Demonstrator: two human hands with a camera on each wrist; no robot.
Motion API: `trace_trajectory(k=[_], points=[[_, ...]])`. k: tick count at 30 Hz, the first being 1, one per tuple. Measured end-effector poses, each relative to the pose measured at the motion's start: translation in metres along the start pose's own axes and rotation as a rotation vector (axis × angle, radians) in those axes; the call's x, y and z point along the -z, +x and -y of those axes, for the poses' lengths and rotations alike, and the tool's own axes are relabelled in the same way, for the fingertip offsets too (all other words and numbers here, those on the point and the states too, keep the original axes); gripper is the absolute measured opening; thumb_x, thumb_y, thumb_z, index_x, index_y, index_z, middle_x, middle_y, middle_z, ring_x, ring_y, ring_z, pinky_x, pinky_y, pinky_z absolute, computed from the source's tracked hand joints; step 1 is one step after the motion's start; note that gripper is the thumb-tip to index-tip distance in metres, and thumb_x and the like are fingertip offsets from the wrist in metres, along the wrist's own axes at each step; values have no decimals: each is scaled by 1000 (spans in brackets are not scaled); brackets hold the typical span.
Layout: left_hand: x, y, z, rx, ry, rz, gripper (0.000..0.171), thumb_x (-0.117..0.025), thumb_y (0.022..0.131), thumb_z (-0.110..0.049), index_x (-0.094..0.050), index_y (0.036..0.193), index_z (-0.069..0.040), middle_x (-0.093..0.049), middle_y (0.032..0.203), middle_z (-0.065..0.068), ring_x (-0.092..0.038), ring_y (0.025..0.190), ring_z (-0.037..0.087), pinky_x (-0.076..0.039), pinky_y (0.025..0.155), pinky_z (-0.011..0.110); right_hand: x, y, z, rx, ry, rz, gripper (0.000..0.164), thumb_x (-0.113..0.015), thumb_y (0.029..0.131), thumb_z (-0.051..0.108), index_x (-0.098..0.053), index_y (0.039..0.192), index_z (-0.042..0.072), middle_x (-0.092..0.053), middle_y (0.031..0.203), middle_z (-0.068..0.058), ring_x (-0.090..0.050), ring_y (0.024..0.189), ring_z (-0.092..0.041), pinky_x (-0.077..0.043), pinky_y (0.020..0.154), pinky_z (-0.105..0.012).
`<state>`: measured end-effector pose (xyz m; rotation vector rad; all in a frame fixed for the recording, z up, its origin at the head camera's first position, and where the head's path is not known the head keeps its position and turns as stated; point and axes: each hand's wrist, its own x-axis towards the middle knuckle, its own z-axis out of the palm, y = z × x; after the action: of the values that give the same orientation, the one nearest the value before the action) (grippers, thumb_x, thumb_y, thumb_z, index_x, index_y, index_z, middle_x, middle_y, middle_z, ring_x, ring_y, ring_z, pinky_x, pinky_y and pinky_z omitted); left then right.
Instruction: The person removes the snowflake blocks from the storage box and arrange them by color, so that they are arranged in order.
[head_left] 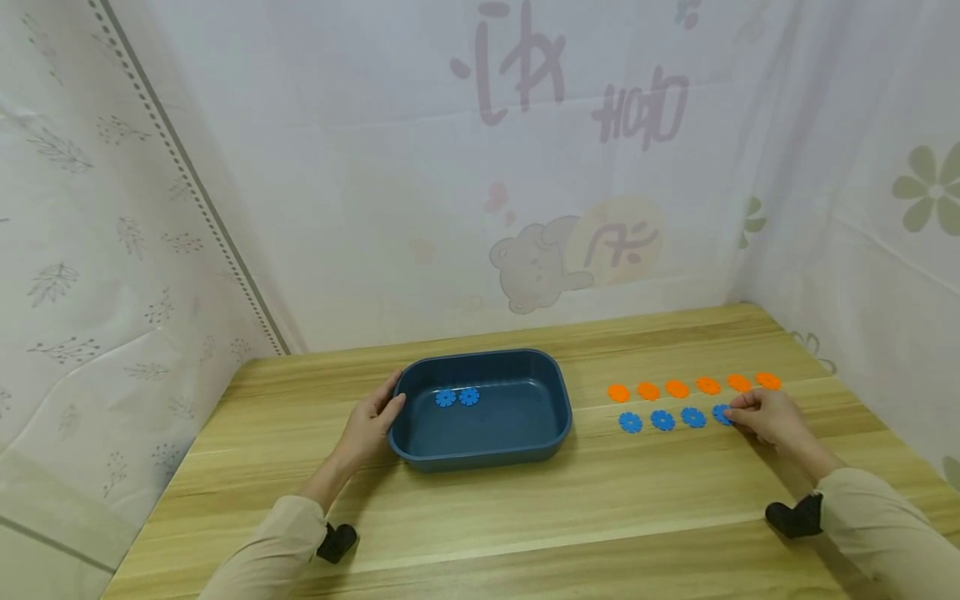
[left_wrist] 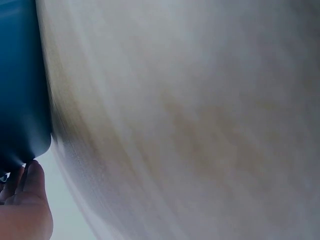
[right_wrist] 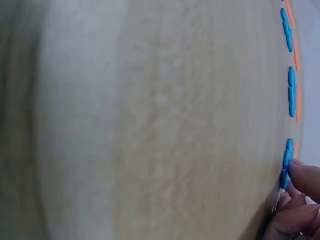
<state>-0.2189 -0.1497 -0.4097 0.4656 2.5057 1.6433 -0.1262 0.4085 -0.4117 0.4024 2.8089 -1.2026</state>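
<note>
My left hand (head_left: 369, 427) grips the left end of a dark blue rectangular tray (head_left: 480, 454), thumb at the rim and fingers along the outer wall. Inside the tray, two blue notched plastic discs (head_left: 468, 397) lie side by side near the back left. On the right, my right hand (head_left: 776, 418) pinches the rightmost blue notched disc (right_wrist: 286, 165) at the table surface; part of it is hidden by the fingers. Left of that disc, more blue notched discs (head_left: 662, 420) lie in a row.
Behind the blue row runs a row of several orange notched discs (head_left: 677, 389). Everything stands on a wood-grain table (head_left: 480, 525), with a printed white curtain (head_left: 375, 208) hanging behind and at both sides.
</note>
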Motion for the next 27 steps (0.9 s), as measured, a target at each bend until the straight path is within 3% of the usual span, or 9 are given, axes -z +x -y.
trace_trajectory(k=[6, 14, 19, 27], points=[[0, 0, 0, -20, -3, -2, 53, -42, 102, -20, -23, 148, -1, -24, 153, 16, -22, 141, 30, -27, 110, 39, -1, 1, 2, 3, -29, -23, 27, -62, 90, 14, -55, 98, -11, -57, 72, 0, -46, 54, -8, -41, 47, -21], [1, 1, 2, -3, -6, -10, 53, -42, 102, -21, -24, 149, -3, -25, 153, 15, -23, 141, 30, -29, 110, 41, -1, -3, 16, 68, 31, -36, 40, -55, 95, 24, -51, 111, -13, -56, 79, -5, -46, 58, -8, -43, 48, -23], [1, 0, 2, 3, -3, -16, 53, -42, 102, -22, -24, 149, -5, -25, 153, 14, -23, 141, 29, -28, 110, 42, -15, -1, 52, 130, 158, -8, 39, -53, 97, 20, -48, 116, -13, -54, 75, -1, -44, 52, -7, -43, 46, -24], [0, 0, 1, -16, -17, -11, 53, -43, 102, -20, -25, 148, -2, -24, 154, 15, -23, 141, 30, -27, 111, 41, -54, -6, 127, 213, 324, 101, 35, -55, 95, 16, -49, 117, -11, -55, 77, -1, -46, 56, -8, -46, 50, -21]])
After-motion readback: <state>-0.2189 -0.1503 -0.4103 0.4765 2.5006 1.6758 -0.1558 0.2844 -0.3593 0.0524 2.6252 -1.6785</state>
